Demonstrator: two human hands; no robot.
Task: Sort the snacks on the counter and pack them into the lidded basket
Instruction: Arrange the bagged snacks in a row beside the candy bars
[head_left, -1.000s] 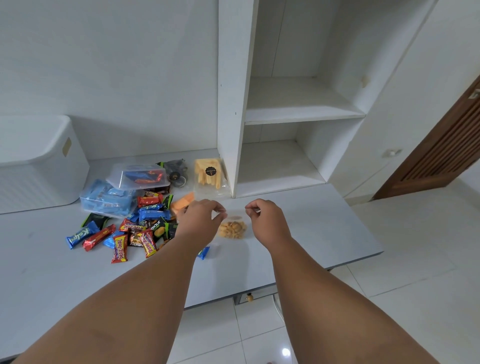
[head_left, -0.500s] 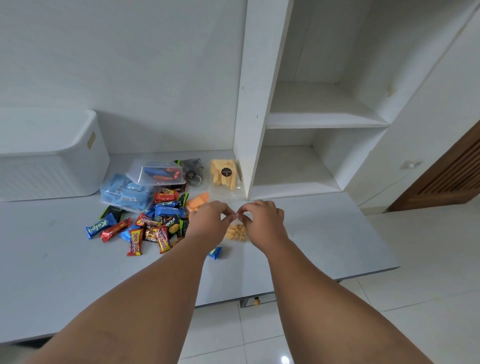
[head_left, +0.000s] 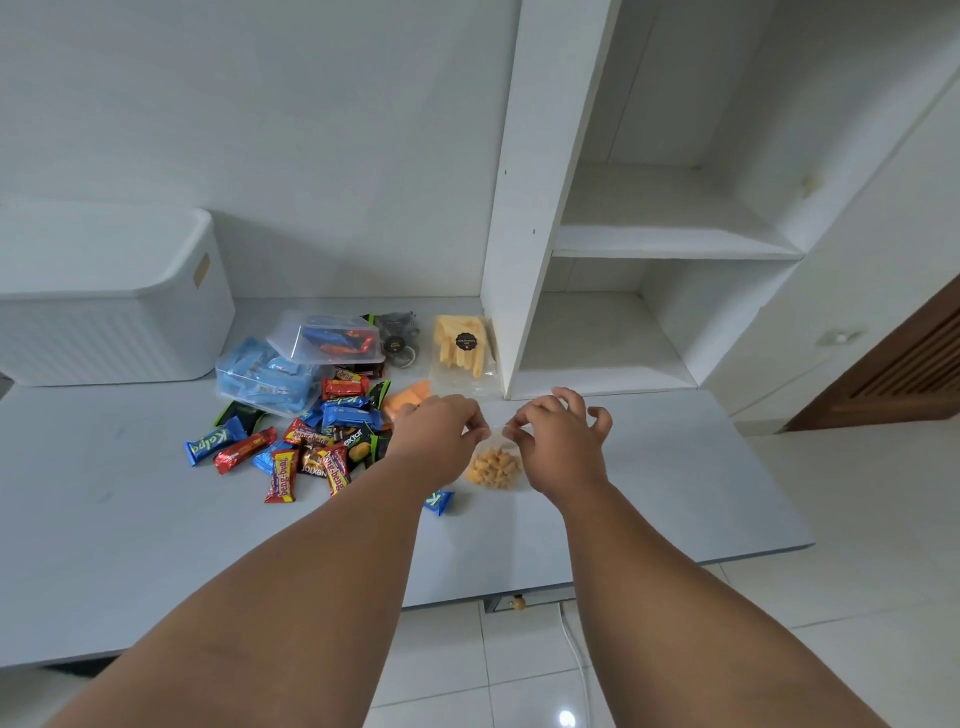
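A small clear bag of orange crackers (head_left: 492, 467) sits on the white counter (head_left: 675, 483). My left hand (head_left: 436, 441) pinches the bag's top on the left and my right hand (head_left: 558, 441) pinches it on the right, other fingers spread. A heap of wrapped snack bars (head_left: 306, 447) lies to the left. Behind it stand two clear lidded boxes (head_left: 280, 374), a dark snack bag (head_left: 397, 340) and a bag of yellow sticks (head_left: 462, 348). The white lidded basket (head_left: 109, 306) stands at the far left, its lid on.
A white upright panel (head_left: 524, 218) with open shelves (head_left: 670, 239) rises at the back right. The counter's front edge runs above a tiled floor (head_left: 519, 675). A small blue wrapper (head_left: 439, 501) lies beside my left wrist. A wooden door (head_left: 904, 374) is at right.
My hands came together over the cracker bag, then parted slightly; both now pinch its top. The view has shifted right, so the snacks sit further left.
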